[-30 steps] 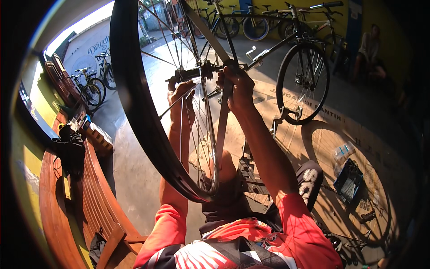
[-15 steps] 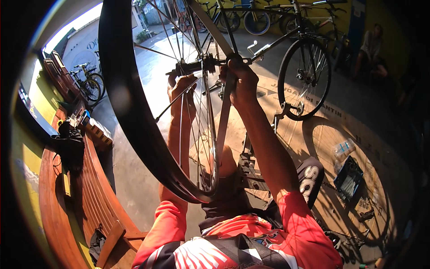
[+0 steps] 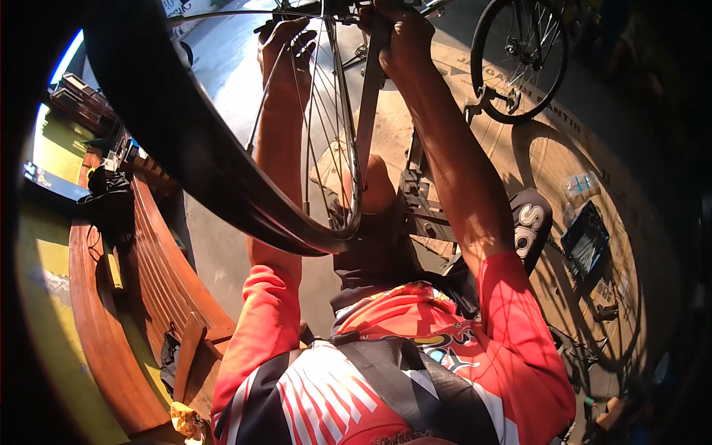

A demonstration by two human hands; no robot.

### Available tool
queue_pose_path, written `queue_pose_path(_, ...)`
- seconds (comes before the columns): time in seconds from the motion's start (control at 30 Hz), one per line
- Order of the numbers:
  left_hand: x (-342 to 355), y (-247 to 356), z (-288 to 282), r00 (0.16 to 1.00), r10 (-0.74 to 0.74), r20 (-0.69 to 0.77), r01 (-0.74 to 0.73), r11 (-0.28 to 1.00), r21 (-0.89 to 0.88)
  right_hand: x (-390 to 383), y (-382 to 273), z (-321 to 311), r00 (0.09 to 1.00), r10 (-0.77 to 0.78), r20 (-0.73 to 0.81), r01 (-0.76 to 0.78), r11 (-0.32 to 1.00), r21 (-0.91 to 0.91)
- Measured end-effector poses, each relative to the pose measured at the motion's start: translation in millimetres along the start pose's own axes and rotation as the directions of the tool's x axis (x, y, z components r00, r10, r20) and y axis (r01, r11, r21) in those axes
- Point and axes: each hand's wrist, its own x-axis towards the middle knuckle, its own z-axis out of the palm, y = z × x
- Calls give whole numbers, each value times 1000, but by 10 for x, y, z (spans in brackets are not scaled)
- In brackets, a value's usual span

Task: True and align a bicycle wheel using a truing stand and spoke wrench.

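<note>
A bicycle wheel (image 3: 185,141) with a black tyre and thin spokes is held up in front of me, its near rim hanging over my lap. At one side of the hub (image 3: 337,10), my left hand (image 3: 285,50) is closed with curled fingers at the axle end. On the other side, my right hand (image 3: 406,41) is closed around the opposite end of the axle. A flat dark bar (image 3: 371,104) runs down from beside my right fingers. The upper part of the wheel lies outside the picture, and the fingertips are partly hidden.
A slatted wooden bench (image 3: 159,282) curves along the left, with a black bag (image 3: 110,196) on it. Another bicycle wheel (image 3: 519,55) stands at the far right. Flattened cardboard (image 3: 593,159) covers the floor at right, bearing a dark tray (image 3: 586,241) and a clear plastic packet (image 3: 581,185).
The view has tilted downward, so the wheel and both hands sit higher in the picture and the far bicycles have mostly dropped out. Both hands keep their places at the hub.
</note>
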Motion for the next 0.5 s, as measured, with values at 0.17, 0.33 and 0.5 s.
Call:
queue_pose_path(0.17, 4, 27, 26, 1000, 3, -15, -3, 1000, -19, 62, 89, -63, 1000, -18, 5, 19, 1000, -9)
queue_pose_path(0.33, -75, 157, 143, 997, 8, -76, -15, 996, -93, 31, 12, -42, 992, -67, 110, 62, 997, 48)
queue_pose_path(0.5, -238, 250, 304, 995, -3, -95, -14, 985, -171, -157, -135, 11, 992, -47, 114, 51, 998, -29)
